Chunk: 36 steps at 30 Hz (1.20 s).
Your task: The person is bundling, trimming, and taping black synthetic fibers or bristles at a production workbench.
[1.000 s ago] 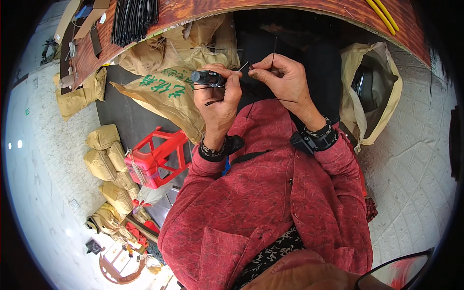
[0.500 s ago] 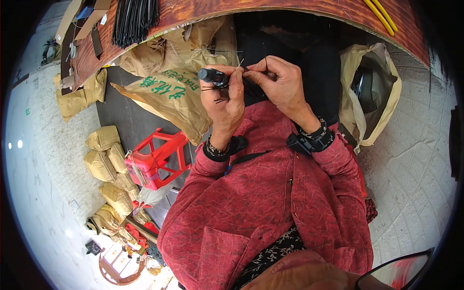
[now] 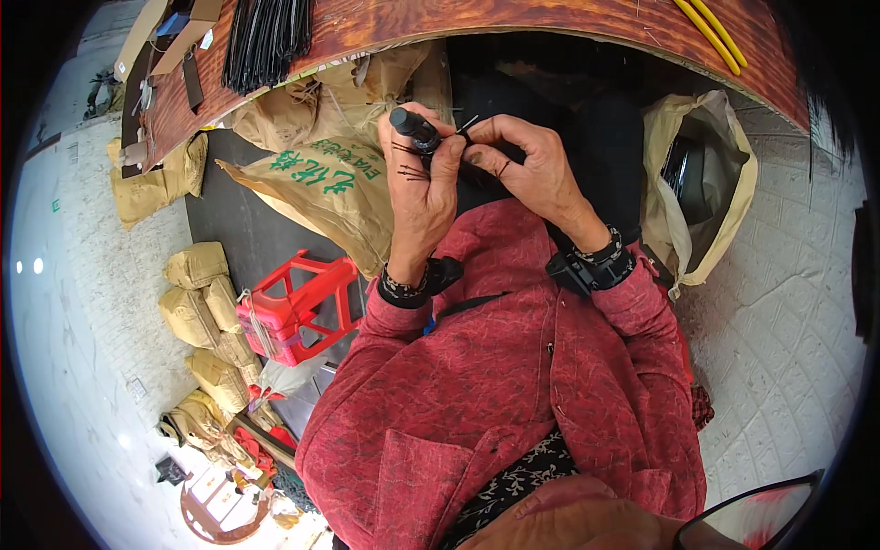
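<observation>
My left hand (image 3: 420, 206) is closed around a black object with a round capped end (image 3: 412, 126), its shaft partly hidden by my fingers. Several thin dark strips (image 3: 411, 172) poke out from the same grip on its left side. Close beside it, my right hand (image 3: 536, 170) pinches at a thin strand (image 3: 469, 123) with a pale end, between thumb and forefinger. The fingertips of both hands nearly meet over my dark-clothed lap. What exactly they grip at that spot is too small to make out.
Ahead runs the curved edge of a wood-grain table (image 3: 394, 26), bearing a bundle of black strips (image 3: 268, 41) and yellow rods (image 3: 713, 32). A brown sack (image 3: 339, 197) lies to the left, an open sack (image 3: 701, 220) stands right. Beyond are a red stool (image 3: 298, 307) and stacked packages (image 3: 197, 307).
The black capped object has tipped more upright and moved slightly right with my left hand. A dark strip that stood up above my right hand no longer shows there.
</observation>
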Tool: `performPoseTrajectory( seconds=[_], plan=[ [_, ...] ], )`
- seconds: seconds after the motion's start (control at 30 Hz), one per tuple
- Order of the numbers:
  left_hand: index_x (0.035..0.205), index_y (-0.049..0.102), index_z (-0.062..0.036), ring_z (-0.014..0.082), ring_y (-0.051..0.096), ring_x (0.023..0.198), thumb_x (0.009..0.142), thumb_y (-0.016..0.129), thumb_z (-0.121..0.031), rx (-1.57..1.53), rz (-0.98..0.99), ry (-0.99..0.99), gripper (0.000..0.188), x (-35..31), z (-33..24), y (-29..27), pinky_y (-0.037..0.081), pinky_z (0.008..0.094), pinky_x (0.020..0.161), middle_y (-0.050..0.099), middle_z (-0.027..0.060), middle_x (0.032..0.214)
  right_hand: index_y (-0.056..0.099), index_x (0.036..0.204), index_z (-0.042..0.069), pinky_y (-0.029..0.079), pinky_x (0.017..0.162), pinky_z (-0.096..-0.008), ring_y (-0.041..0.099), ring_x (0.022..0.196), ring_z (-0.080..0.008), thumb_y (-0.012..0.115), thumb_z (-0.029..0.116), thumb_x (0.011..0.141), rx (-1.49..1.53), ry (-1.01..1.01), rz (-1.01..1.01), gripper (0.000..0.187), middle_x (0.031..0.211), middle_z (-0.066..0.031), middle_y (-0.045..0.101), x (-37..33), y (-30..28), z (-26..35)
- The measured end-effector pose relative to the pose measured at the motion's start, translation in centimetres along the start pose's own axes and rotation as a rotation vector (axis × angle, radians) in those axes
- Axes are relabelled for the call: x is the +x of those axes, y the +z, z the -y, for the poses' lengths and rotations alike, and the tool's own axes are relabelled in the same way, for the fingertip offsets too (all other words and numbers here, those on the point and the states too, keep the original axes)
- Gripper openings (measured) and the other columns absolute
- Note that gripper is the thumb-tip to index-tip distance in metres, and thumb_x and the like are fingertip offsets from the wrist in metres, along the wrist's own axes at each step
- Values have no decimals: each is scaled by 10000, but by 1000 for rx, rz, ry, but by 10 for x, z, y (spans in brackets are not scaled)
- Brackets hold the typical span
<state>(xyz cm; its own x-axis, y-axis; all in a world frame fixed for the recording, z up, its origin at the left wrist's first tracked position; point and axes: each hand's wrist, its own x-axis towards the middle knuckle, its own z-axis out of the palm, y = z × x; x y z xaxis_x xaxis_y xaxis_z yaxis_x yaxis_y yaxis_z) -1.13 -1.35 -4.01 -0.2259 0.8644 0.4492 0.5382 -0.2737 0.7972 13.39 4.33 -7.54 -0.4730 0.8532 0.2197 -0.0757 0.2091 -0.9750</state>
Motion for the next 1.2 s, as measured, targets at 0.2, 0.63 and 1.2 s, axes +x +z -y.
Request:
performPoseTrajectory(
  seconds=[0.2,0.63,1.2],
  plan=[
    [1057,553,-30,102,503,905,967,626,-73,-387,56,-236,123,1,-13,-6,432,230,800,534,17,1012,663,971,-1,547,749,-268,688,842,-119,725,84,886,164,77,57,135,864,-68,709,5,5,0],
    [1252,589,16,113,580,1051,972,647,-164,-403,107,-366,338,10,-12,-49,475,260,901,635,75,1239,642,1023,-9,529,803,-217,638,878,-66,686,17,918,468,238,127,117,926,-5,675,15,10,13],
    [1185,633,8,113,621,883,971,657,-188,-425,-2,-480,291,14,-32,-48,507,266,842,696,79,1092,655,993,-24,525,753,-266,641,813,-104,724,32,856,64,73,124,164,882,-46,683,12,13,26]
  ],
)
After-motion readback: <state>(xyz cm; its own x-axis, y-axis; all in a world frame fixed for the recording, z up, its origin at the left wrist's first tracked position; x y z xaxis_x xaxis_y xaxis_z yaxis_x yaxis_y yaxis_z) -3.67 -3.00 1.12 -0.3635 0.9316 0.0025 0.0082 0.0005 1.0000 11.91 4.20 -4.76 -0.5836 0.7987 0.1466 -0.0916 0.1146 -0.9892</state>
